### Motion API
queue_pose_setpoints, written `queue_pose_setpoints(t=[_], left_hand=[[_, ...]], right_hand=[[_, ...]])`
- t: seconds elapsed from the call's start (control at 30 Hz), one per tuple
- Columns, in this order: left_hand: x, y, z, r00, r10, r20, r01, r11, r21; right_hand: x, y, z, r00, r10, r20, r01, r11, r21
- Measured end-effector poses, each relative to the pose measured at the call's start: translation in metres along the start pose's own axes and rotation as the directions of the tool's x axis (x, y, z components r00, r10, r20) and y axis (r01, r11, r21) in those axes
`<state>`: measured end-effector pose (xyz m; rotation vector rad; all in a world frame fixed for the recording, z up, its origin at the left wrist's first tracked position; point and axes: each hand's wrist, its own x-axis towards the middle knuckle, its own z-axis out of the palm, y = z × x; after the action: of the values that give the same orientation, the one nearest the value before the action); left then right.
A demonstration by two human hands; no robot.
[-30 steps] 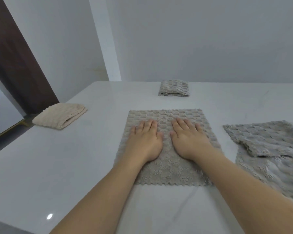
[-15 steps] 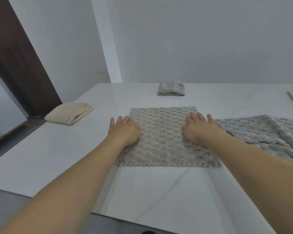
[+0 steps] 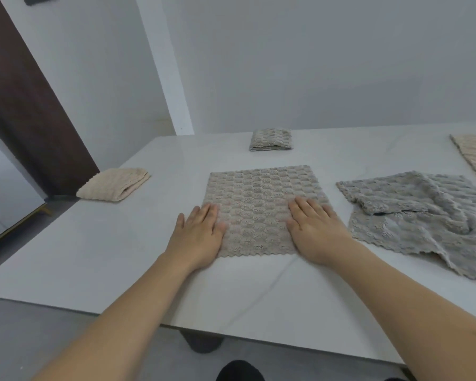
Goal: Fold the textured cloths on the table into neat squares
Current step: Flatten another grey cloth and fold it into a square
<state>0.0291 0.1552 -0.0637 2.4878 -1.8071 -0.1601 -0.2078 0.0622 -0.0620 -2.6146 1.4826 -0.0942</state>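
Hands lay flat and open-fingered on a beige waffle cloth (image 3: 261, 207) at frame centre.
Left hand (image 3: 199, 239) and right hand (image 3: 315, 233) pressed its lower corners; on the glossy table (image 3: 94, 243) it could slide, skewing any fold.

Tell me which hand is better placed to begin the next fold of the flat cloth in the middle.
Probably the left hand: it lies flat across the left edge of the grey-beige cloth, fingers partly on bare table, ready to lift that edge. The right hand rests further onto the cloth, better for holding it down.
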Motion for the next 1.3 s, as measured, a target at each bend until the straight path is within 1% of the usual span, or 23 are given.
queue_pose_setpoints(t=[0.1, 0.17, 0.2, 0.27, 0.33, 0.37, 0.43, 0.5, 0.57, 0.73, 0.9, 0.93, 1.03, 1.07, 1.13, 1.2, 1.3], left_hand=[[-0.007, -0.016, -0.007, 0.998, -0.048, 0.034, 0.046, 0.997, 0.057], [-0.010, -0.015, -0.013, 0.996, -0.073, 0.050, 0.068, 0.992, 0.103], [-0.010, -0.011, -0.017, 0.996, -0.082, 0.039, 0.077, 0.992, 0.098], [-0.004, 0.007, -0.025, 0.997, -0.069, -0.039, 0.069, 0.997, 0.014], [0.003, 0.035, -0.025, 0.991, -0.015, -0.130, 0.000, 0.993, -0.114], [0.005, 0.048, -0.021, 0.988, 0.018, -0.155, -0.042, 0.987, -0.153], [0.005, 0.068, -0.005, 0.989, 0.063, -0.133, -0.081, 0.988, -0.135], [0.005, 0.071, 0.008, 0.996, 0.042, -0.079, -0.048, 0.996, -0.081], [0.008, 0.066, 0.011, 0.998, 0.036, -0.054, -0.040, 0.997, -0.069], [0.006, 0.067, 0.006, 0.998, 0.042, -0.035, -0.044, 0.997, -0.060], [0.015, 0.058, -0.007, 0.995, 0.078, 0.068, -0.072, 0.994, -0.084], [0.020, 0.052, -0.011, 0.996, 0.071, 0.056, -0.066, 0.994, -0.084], [0.043, 0.039, -0.022, 0.999, 0.018, -0.040, -0.022, 0.995, -0.098], [0.051, 0.040, -0.023, 0.998, 0.010, -0.061, -0.017, 0.993, -0.115], [0.059, 0.052, -0.018, 0.997, 0.034, -0.067, -0.042, 0.991, -0.125], [0.060, 0.066, -0.004, 0.997, 0.066, -0.046, -0.069, 0.995, -0.076], [0.063, 0.068, 0.007, 0.998, 0.038, -0.054, -0.041, 0.998, -0.054]], right_hand=[[-0.006, 0.009, -0.004, 0.998, 0.046, 0.032, -0.047, 0.999, 0.008], [-0.007, 0.009, -0.009, 0.995, 0.067, 0.067, -0.067, 0.998, -0.003], [-0.005, 0.006, -0.012, 0.995, 0.071, 0.067, -0.070, 0.997, -0.013], [0.002, -0.004, -0.019, 0.998, 0.055, 0.003, -0.055, 0.998, -0.003], [0.010, -0.016, -0.019, 0.998, 0.027, -0.062, -0.023, 0.998, 0.051], [0.012, -0.021, -0.016, 0.998, 0.008, -0.061, -0.004, 0.998, 0.067], [0.012, -0.025, -0.004, 0.999, -0.021, -0.037, 0.023, 0.998, 0.054], [0.011, -0.023, 0.005, 0.999, -0.021, -0.049, 0.023, 0.999, 0.043], [0.011, -0.020, 0.006, 0.999, -0.020, -0.046, 0.022, 0.999, 0.049], [0.009, -0.019, 0.003, 0.999, -0.017, -0.030, 0.019, 0.998, 0.056], [0.019, -0.012, -0.009, 0.995, -0.040, 0.091, 0.033, 0.997, 0.075], [0.028, -0.009, -0.014, 0.996, -0.038, 0.081, 0.033, 0.997, 0.068], [0.057, -0.003, -0.027, 0.999, -0.021, -0.029, 0.022, 0.999, 0.037], [0.064, -0.004, -0.029, 0.999, -0.020, -0.034, 0.021, 0.999, 0.039], [0.069, -0.014, -0.023, 0.999, -0.036, -0.017, 0.036, 0.999, 0.033], [0.065, -0.022, -0.007, 0.999, -0.049, -0.016, 0.050, 0.998, 0.026], [0.066, -0.021, 0.004, 0.999, -0.036, -0.028, 0.037, 0.998, 0.044]])
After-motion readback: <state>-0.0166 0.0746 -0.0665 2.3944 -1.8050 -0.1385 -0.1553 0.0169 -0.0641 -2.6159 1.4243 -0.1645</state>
